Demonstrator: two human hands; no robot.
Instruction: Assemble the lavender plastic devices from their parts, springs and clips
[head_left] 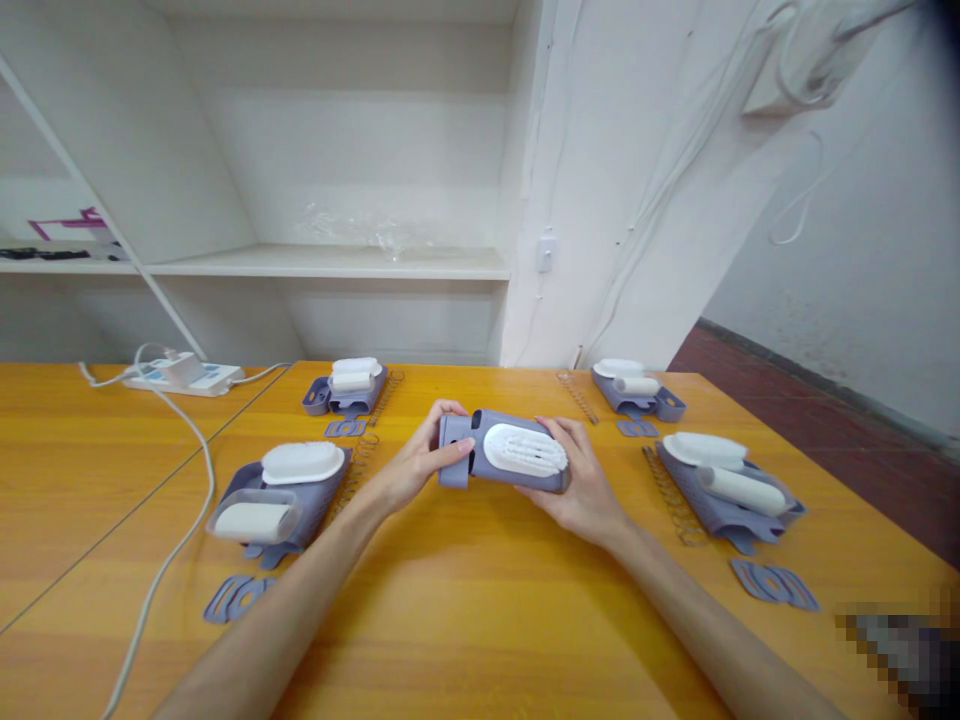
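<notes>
Above the middle of the table, both hands hold a grey-purple plastic brush housing [517, 482] with a white oval bristle brush [525, 450] on its upper face. My left hand [420, 455] is closed on the grey-purple end cap [454, 476], thumb lying across its top. A dark slot shows between cap and housing; whether they are joined there I cannot tell. My right hand [581, 485] grips the other end, fingers behind and thumb below. Nearest my left forearm is a coil spring [360, 465]; a similar spring [671, 500] lies right of my right hand.
Similar grey-purple housings with white brush pads and rollers lie at front left [319, 510], back left [360, 400], back right [626, 390] and front right [724, 490]. Flat cut-out plates [772, 583] lie near them. A power strip [187, 377] with a white cable [202, 490] is at left.
</notes>
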